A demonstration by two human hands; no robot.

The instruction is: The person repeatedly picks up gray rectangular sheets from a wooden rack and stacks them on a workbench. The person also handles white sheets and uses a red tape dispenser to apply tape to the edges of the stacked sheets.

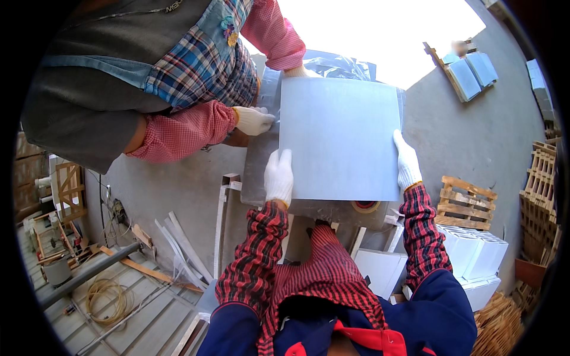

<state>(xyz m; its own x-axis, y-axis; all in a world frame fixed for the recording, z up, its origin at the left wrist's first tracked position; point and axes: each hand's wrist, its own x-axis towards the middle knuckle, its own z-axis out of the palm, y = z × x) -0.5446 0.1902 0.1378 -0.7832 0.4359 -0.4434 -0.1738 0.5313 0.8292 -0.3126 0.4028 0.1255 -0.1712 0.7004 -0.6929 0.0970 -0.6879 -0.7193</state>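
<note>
A flat, rectangular pale blue-grey sheet (pixel 341 139) lies over a work table (pixel 256 163) in front of me. My left hand (pixel 279 178), in a white knit glove, grips the sheet's left edge near its lower corner. On the opposite edge my right hand (pixel 407 163), gloved alike, holds the sheet with its fingers pointing away from me. Part of each hand's grip is hidden at the edge. A co-worker's gloved hand (pixel 254 120) is just left of the sheet, closed near the clear plastic film. Their other hand (pixel 298 72) is at the far left corner, partly hidden.
Crumpled clear film (pixel 341 66) lies behind the sheet. A tape roll (pixel 366 206) sits at the table's near edge. Right of me are a wooden pallet (pixel 466 202) and stacked white panels (pixel 472 255). Coiled hose (pixel 110 301) and planks lie at lower left.
</note>
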